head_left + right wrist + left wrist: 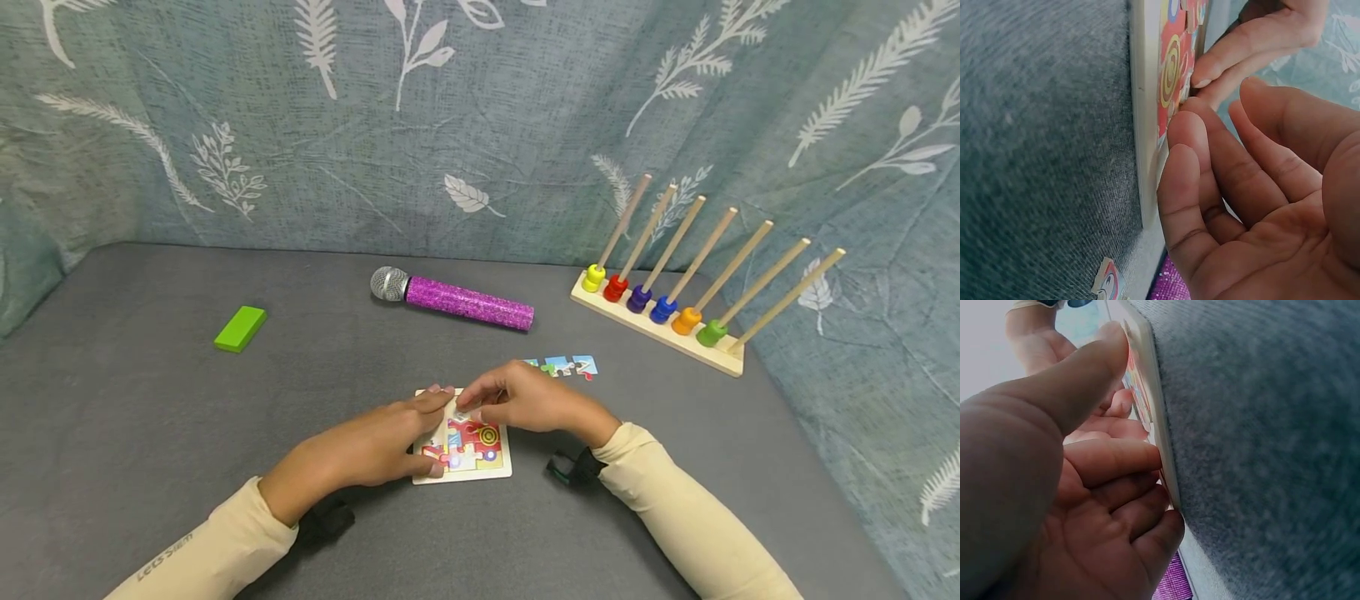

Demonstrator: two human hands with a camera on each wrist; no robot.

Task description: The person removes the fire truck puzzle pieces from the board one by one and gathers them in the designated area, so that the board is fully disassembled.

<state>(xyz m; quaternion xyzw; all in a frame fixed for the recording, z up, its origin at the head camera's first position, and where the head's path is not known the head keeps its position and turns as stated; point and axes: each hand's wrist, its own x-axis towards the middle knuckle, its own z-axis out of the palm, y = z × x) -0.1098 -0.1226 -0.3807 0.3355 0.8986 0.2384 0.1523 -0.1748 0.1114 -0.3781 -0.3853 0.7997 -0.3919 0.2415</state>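
A small jigsaw puzzle in a pale wooden tray point(480, 477) lies on the table between both hands. Red, yellow and white pieces fill much of its lower and right part. My left hand point(363, 450) rests on its left side, thumb at the lower left corner and fingertips near the top edge. From the right, my right hand point(532, 402) reaches over the upper part, its fingertips touching the puzzle surface. In the right wrist view, the right thumb point(1285, 119) stands apart from the fingers. Fingers hide part of the pieces.
Several loose jigsaw pieces point(557, 365) lie beyond the right hand. Behind them is a glittery purple microphone point(468, 302). A wooden peg stand point(652, 328) with coloured beads stands at the back right, a green block point(241, 329) at left. A patterned curtain point(480, 142) hangs behind.
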